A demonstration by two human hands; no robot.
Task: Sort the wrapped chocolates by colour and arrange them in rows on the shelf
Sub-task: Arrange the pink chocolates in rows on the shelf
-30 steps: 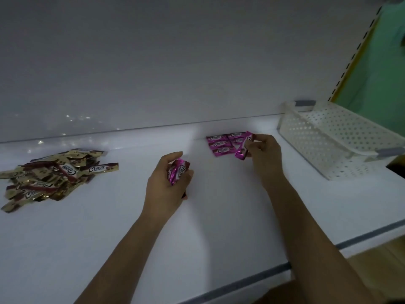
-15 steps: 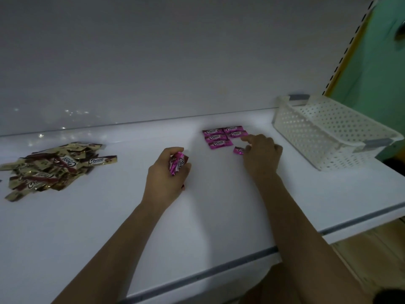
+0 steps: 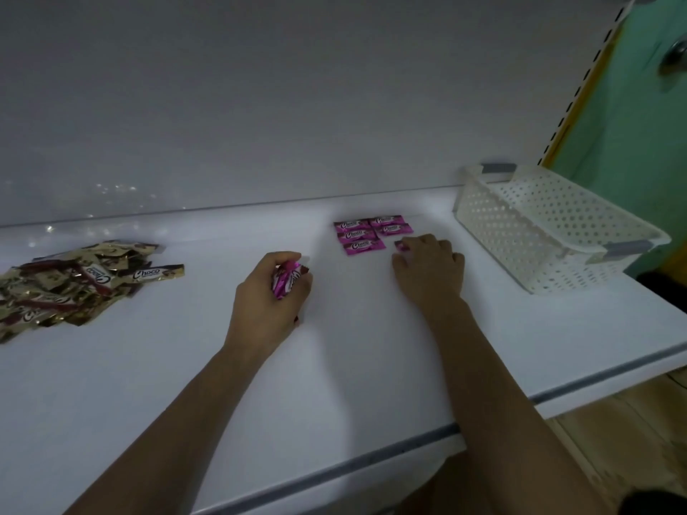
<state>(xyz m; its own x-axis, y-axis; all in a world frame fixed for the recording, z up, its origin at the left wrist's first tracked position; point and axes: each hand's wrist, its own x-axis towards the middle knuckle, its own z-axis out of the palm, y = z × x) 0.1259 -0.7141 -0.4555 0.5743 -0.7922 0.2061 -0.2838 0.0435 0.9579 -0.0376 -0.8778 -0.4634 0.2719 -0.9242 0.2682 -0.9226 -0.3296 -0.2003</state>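
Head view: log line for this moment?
left hand: grips held pink chocolates | right hand: touches lone pink chocolate beside pink rows | gold pile: heaped, far left | basket: right

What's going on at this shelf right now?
A person is sorting wrapped chocolates on a white shelf. The left hand grips a bunch of pink chocolates. The right hand lies palm down, fingertips on a single pink chocolate beside the five laid pink ones. The gold pile sits unsorted at far left; a white basket stands at right.
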